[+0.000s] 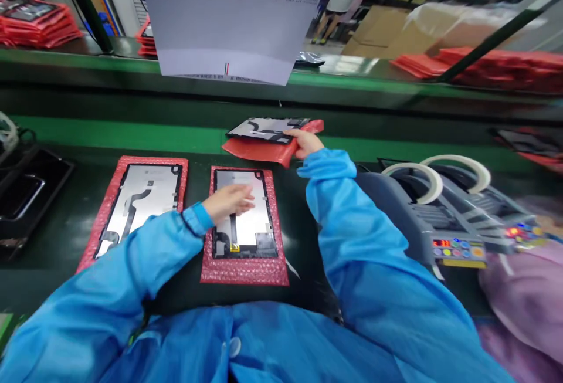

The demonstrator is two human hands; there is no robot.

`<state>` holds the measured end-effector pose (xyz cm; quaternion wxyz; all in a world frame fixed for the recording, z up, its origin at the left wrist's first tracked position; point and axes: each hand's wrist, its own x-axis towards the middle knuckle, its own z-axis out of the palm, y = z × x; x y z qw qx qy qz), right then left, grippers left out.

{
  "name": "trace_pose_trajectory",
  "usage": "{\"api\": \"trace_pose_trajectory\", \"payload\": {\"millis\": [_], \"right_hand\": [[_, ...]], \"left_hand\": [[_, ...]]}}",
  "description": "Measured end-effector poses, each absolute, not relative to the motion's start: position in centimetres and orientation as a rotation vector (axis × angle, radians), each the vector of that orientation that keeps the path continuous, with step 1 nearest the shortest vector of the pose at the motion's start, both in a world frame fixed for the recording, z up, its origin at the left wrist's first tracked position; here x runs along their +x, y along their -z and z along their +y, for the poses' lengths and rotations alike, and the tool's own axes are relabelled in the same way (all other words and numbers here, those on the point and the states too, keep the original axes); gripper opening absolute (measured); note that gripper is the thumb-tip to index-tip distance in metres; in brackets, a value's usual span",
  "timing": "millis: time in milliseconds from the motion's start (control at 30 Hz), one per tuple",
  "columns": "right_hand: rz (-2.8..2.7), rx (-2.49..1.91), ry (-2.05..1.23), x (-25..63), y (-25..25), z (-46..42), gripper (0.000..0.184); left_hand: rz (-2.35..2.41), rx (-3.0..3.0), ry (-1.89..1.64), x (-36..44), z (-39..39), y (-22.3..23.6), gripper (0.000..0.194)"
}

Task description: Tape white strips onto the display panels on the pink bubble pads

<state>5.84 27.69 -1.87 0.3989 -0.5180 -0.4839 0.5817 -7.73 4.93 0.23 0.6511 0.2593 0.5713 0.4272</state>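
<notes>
My right hand [308, 143] reaches to the back of the bench and grips a tablet-like display panel [264, 127] at its right end. Under that panel is a red bubble-wrap sheet [259, 149], which the hand also touches. My left hand [231, 202] hovers over a second display panel [257, 233], fingers stretched out and holding nothing; whether it touches the panel I cannot tell. This panel lies silver back up on red bubble wrap [244, 274]. To its left a third display panel [152, 195] rests on another red bubble-wrap sheet [185, 175], partly covered by my left sleeve.
Tape dispensers [453, 219] with lit displays stand at right, beside another person's pink sleeve [523, 295]. A black device [30, 195] is at left. Above the bench hangs a light grey metal housing [229, 25]. Red-wrapped stacks [39, 25] sit on the shelf behind.
</notes>
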Motion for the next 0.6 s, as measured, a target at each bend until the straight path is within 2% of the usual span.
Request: {"api": "trace_pose_trajectory", "payload": {"millis": [67, 133, 267, 333, 467, 533, 600], "right_hand": [[-1.076, -1.203, -1.525, 5.6, 1.8, 22.0, 0.008], [-0.997, -1.122, -1.503, 6.2, 2.0, 15.4, 0.015], [-1.01, -1.083, -1.693, 9.5, 2.2, 3.8, 0.033], [-0.969, -1.106, -1.759, 11.6, 2.6, 0.2, 0.039], [-0.883, -1.205, -1.675, 15.7, 4.0, -3.0, 0.047], [-0.978, -1.283, -1.615, 17.8, 4.8, -3.2, 0.049], [-1.016, -1.356, -1.407, 20.2, 5.3, -2.8, 0.043]], "left_hand": [[1.175, 0.374, -1.103, -6.5, 6.3, 0.5, 0.038], [1.068, 0.285, -1.279, -5.6, 6.6, 1.1, 0.04], [1.11, 0.239, -1.504, -5.4, 4.1, 2.6, 0.03], [1.204, 0.257, -1.458, -5.8, 2.1, 3.3, 0.033], [1.31, 0.446, -1.26, -7.2, -0.5, 4.1, 0.035], [1.466, 0.616, -1.155, -8.1, -0.8, 3.8, 0.03], [1.764, 0.895, -0.979, -8.8, -0.7, 3.0, 0.021]]}}
